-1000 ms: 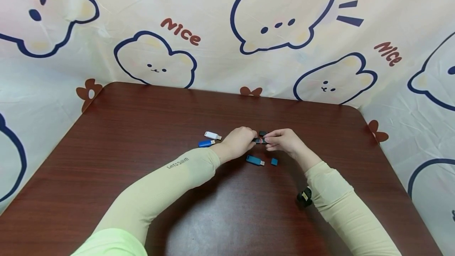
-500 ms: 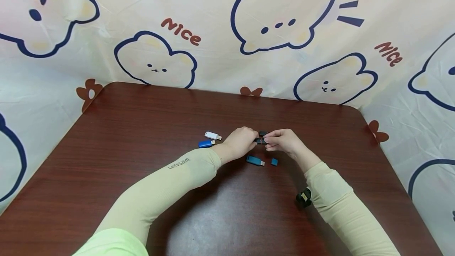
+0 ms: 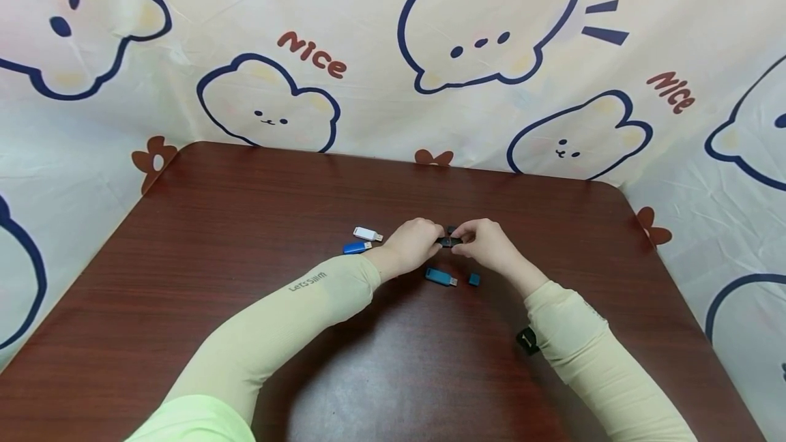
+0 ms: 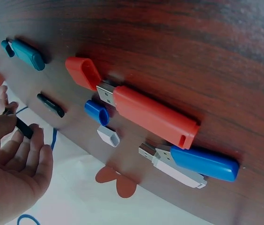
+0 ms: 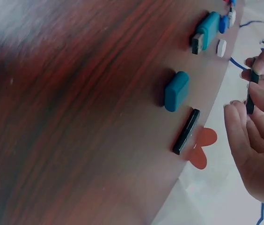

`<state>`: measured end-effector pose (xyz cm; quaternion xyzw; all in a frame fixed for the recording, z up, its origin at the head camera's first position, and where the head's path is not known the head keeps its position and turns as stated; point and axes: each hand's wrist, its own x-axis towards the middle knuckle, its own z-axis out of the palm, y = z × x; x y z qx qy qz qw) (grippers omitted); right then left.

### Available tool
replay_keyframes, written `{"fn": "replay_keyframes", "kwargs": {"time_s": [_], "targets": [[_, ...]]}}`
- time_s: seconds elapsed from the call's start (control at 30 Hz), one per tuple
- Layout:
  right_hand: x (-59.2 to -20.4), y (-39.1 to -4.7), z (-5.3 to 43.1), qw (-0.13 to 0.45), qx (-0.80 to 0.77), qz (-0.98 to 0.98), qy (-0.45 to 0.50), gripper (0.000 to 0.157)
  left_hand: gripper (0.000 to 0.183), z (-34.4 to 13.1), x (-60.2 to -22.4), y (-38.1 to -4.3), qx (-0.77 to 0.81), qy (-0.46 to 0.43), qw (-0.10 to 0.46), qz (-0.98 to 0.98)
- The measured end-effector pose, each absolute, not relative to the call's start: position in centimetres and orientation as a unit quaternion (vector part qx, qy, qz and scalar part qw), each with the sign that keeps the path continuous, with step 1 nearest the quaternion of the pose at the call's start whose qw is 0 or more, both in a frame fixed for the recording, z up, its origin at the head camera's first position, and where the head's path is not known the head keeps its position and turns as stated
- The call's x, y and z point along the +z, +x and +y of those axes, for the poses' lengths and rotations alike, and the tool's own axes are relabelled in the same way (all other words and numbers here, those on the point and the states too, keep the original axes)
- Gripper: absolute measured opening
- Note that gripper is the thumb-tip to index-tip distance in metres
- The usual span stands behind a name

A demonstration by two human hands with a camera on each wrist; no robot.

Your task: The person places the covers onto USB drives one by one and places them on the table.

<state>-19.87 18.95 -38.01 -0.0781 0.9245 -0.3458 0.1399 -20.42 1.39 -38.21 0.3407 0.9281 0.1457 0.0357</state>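
Observation:
Between both hands is a small black USB stick (image 3: 447,242). My left hand (image 3: 413,245) pinches its left end, and my right hand (image 3: 489,243) pinches the right end with thumb and fingertips. In the right wrist view the black stick (image 5: 251,96) shows as a narrow strip, partly covered by fingers. A flat black piece (image 5: 187,131) lies on the table just beyond the hands. On the near side lie a teal USB stick (image 3: 441,277) with its plug bare and its teal cap (image 3: 474,280).
Left of my left hand lie a white USB stick (image 3: 367,234) and a blue one (image 3: 356,248). The left wrist view also shows a red USB stick (image 4: 155,117), its red cap (image 4: 83,72), a blue cap (image 4: 97,112) and a white cap (image 4: 108,136) on the brown table.
My right hand has shifted slightly left towards the left hand, and its wrist has turned a little. The left hand has barely moved, and the loose pieces lie where they were.

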Motion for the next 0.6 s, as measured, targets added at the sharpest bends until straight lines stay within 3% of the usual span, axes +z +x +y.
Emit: {"fn": "replay_keyframes", "kwargs": {"time_s": [0.6], "targets": [[-37.56,-19.41,18.80,0.106,-0.259,0.953,-0.119,0.015,0.018,1.29,-38.38,-20.30,0.164,0.294,0.030,0.941]]}}
